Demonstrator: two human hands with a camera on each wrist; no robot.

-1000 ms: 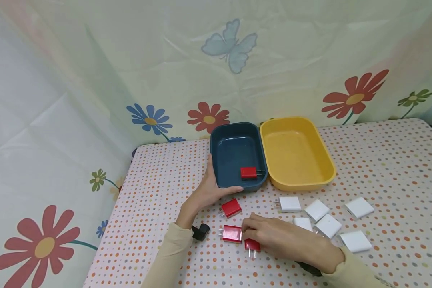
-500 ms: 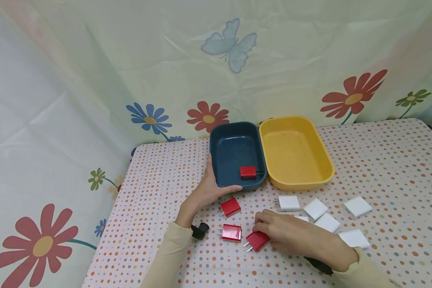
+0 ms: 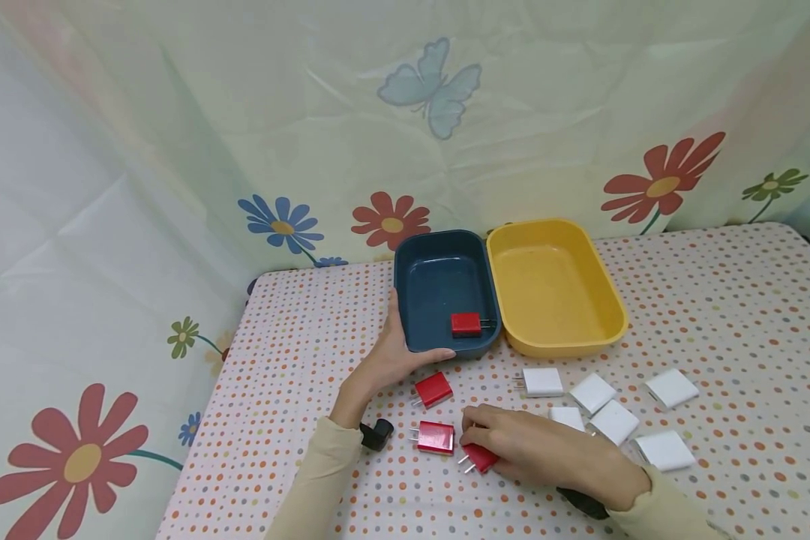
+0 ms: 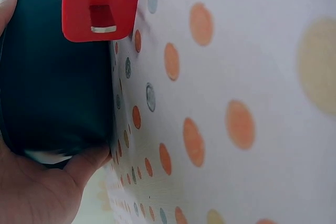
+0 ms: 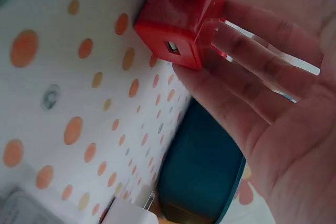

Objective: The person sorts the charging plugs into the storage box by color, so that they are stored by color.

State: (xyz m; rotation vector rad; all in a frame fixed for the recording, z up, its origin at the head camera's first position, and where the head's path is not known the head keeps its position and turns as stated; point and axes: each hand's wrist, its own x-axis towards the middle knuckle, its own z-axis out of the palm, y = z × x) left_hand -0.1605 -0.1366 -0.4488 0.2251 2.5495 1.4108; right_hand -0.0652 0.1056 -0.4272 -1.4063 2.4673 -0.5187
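In the head view my left hand (image 3: 386,357) grips the near left corner of a dark blue bin (image 3: 435,289), its thumb along the front wall. A red charger plug (image 3: 466,324) lies inside that bin. My right hand (image 3: 529,444) pinches another red charger plug (image 3: 481,457) low over the table, prongs pointing toward the near left. The right wrist view shows the USB port of this red plug (image 5: 170,27) between thumb and fingers. Two more red plugs lie nearby: one below the bin (image 3: 433,390), one left of my right hand (image 3: 436,437).
A yellow bin (image 3: 556,289) stands right against the blue one. Several white charger plugs (image 3: 614,422) are spread on the dotted tablecloth (image 3: 736,315), right of and beyond my right hand. A floral curtain (image 3: 547,112) hangs behind the bins.
My right hand has taken hold of the red charger plug and turned it; it moved right, then slightly back left. My left hand stays on the blue bin.
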